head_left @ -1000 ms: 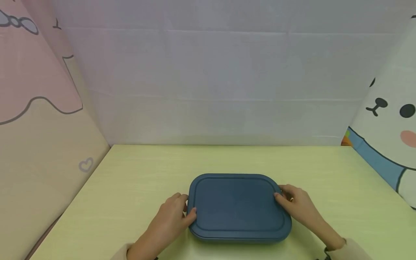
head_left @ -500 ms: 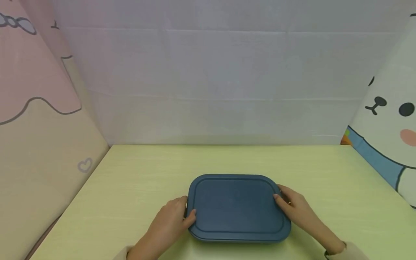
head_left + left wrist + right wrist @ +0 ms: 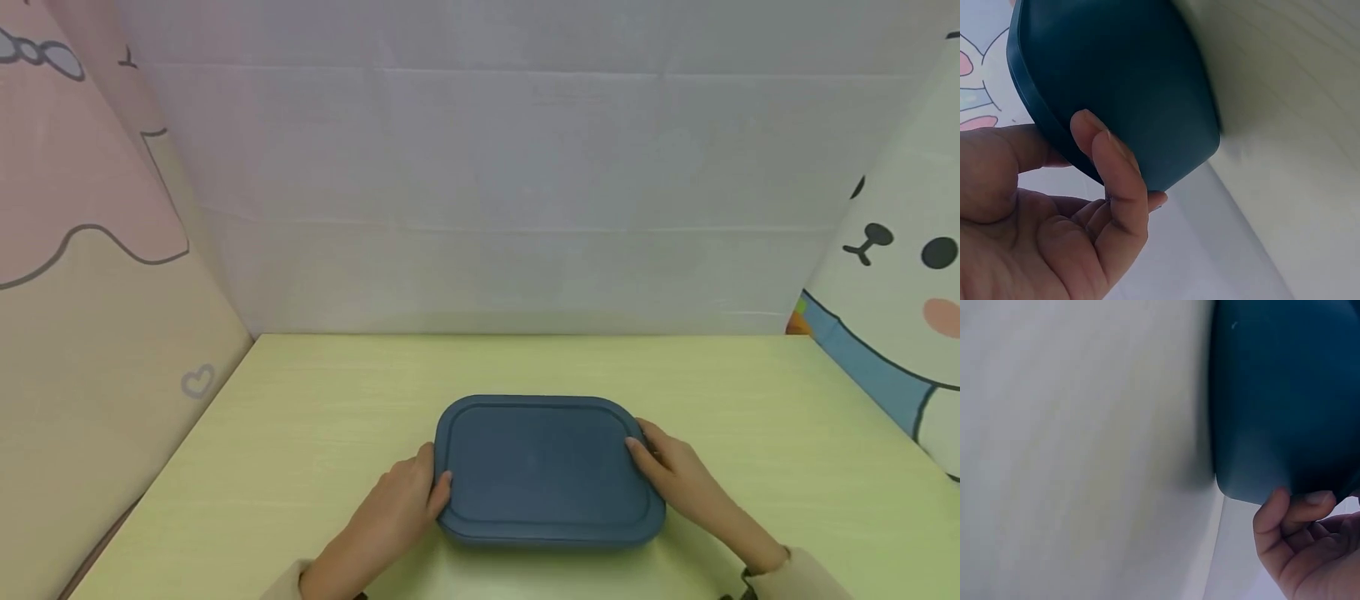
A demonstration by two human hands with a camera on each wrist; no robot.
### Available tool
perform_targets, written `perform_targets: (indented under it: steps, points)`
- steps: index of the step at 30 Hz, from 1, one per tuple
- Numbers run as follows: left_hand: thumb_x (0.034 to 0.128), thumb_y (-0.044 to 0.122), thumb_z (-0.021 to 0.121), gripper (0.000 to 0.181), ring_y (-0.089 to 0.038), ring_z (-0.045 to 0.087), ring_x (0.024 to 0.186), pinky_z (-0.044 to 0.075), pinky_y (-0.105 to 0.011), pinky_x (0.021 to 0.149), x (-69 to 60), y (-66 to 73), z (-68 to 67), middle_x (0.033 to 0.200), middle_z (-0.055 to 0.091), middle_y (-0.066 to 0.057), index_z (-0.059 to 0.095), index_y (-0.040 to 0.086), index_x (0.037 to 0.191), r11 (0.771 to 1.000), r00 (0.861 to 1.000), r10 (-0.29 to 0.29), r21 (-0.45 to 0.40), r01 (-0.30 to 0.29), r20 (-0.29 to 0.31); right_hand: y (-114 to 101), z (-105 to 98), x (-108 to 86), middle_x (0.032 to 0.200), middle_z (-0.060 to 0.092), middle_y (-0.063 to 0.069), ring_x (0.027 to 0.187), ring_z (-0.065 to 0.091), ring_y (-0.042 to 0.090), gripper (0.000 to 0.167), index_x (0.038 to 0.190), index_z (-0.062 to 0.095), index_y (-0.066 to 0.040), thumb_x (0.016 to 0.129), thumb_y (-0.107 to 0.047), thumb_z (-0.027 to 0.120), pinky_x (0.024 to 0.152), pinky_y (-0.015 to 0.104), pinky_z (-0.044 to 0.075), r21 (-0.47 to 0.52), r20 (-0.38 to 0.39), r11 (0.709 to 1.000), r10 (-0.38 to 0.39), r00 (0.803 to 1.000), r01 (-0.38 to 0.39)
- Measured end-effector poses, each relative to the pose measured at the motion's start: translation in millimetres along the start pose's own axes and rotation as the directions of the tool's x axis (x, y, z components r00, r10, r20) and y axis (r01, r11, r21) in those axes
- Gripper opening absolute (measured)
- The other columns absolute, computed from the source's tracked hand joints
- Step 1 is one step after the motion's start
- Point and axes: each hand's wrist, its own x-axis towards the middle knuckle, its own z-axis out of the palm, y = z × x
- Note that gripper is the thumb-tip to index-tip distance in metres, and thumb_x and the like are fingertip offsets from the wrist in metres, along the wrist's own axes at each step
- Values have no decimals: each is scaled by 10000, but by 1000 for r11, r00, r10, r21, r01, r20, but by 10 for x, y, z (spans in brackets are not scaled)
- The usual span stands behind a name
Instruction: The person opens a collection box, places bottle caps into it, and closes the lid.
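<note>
A dark blue rounded rectangular container with a lid (image 3: pixel 543 471) is between both hands, low in the middle of the head view. The left hand (image 3: pixel 401 500) grips its left end, thumb on the lid's edge. In the left wrist view, that hand's fingers (image 3: pixel 1125 181) curl against the container's side wall (image 3: pixel 1129 94). The right hand (image 3: pixel 678 475) holds the right end with its thumb over the rim. The right wrist view has its curled fingers (image 3: pixel 1272 519) under the rim by the side wall (image 3: pixel 1279 412). What the container holds is hidden.
A pale yellow-green table (image 3: pixel 337 400) lies beneath. A plain whitish sheet (image 3: pixel 480 192) hangs behind it. Cartoon-printed cloths stand at the left (image 3: pixel 97 350) and the right (image 3: pixel 900 275).
Over the last half second the container has shifted slightly away from the person. Both hands have moved with it, keeping their hold at the two ends.
</note>
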Motion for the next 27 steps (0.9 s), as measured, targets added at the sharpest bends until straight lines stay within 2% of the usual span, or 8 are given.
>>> perform_targets:
  steps: [6, 11, 17, 19, 21, 24, 25, 27]
  points:
    - [878, 185, 553, 226, -144, 452, 518, 342, -268, 435, 28, 3, -9, 663, 536, -80, 500, -29, 928, 999, 999, -44, 26, 44, 3, 27, 11, 62, 1070, 628, 217, 919, 640, 330, 340, 1228, 478, 85, 955, -113, 434, 695, 304, 516, -27, -6, 1000, -2, 1000, 2]
    - [882, 188, 549, 232, -145, 478, 535, 348, -283, 439, 19, 15, -13, 696, 562, -73, 509, -29, 952, 996, 998, -53, 67, 54, -16, 20, 13, 98, 1139, 596, 247, 1034, 589, 380, 375, 1259, 458, 87, 961, -139, 423, 796, 415, 500, -46, 3, 999, 0, 1000, 0]
    - [892, 206, 538, 372, -244, 629, 669, 434, -339, 486, 18, 26, -12, 847, 656, -146, 527, -93, 1114, 992, 998, -55, 113, 59, -39, 19, -9, 134, 1257, 503, 292, 1147, 498, 436, 432, 1316, 396, 93, 977, -175, 387, 889, 494, 436, -47, 41, 999, 21, 999, -19]
    - [892, 222, 541, 424, -281, 652, 730, 460, -355, 509, 17, 27, -20, 910, 668, -172, 521, -101, 1166, 990, 998, -56, 129, 60, -39, 27, -19, 137, 1251, 514, 281, 1102, 544, 406, 435, 1322, 395, 86, 978, -180, 387, 858, 459, 465, -56, 50, 998, 17, 999, -14]
    - [893, 234, 546, 443, -293, 659, 781, 482, -363, 540, 16, 23, -35, 952, 668, -182, 521, -100, 1183, 989, 998, -52, 137, 56, -33, 36, -35, 137, 1204, 555, 247, 989, 605, 298, 426, 1321, 411, 66, 977, -186, 392, 777, 375, 499, -63, 60, 998, 12, 998, -8]
    - [889, 250, 563, 436, -264, 651, 791, 491, -347, 575, 21, 8, -73, 933, 668, -153, 539, -80, 1174, 990, 999, -44, 134, 47, -23, 55, -71, 130, 1074, 594, 149, 816, 559, 133, 399, 1306, 445, 31, 978, -190, 398, 640, 265, 450, -91, 69, 996, -2, 998, 8]
    - [889, 255, 567, 429, -245, 639, 769, 485, -333, 576, 24, 1, -86, 900, 663, -128, 546, -67, 1171, 991, 999, -46, 127, 49, -24, 62, -87, 124, 1057, 584, 125, 788, 530, 113, 392, 1304, 449, 22, 977, -187, 403, 617, 254, 432, -103, 65, 995, -9, 998, 16]
    - [889, 276, 567, 420, -236, 609, 765, 479, -332, 595, 33, -21, -111, 879, 647, -100, 558, -33, 1174, 989, 997, -43, 141, 50, -57, 82, -123, 108, 1085, 547, 139, 881, 537, 179, 388, 1308, 437, 18, 972, -172, 414, 690, 323, 455, -140, 38, 989, -41, 998, 46]
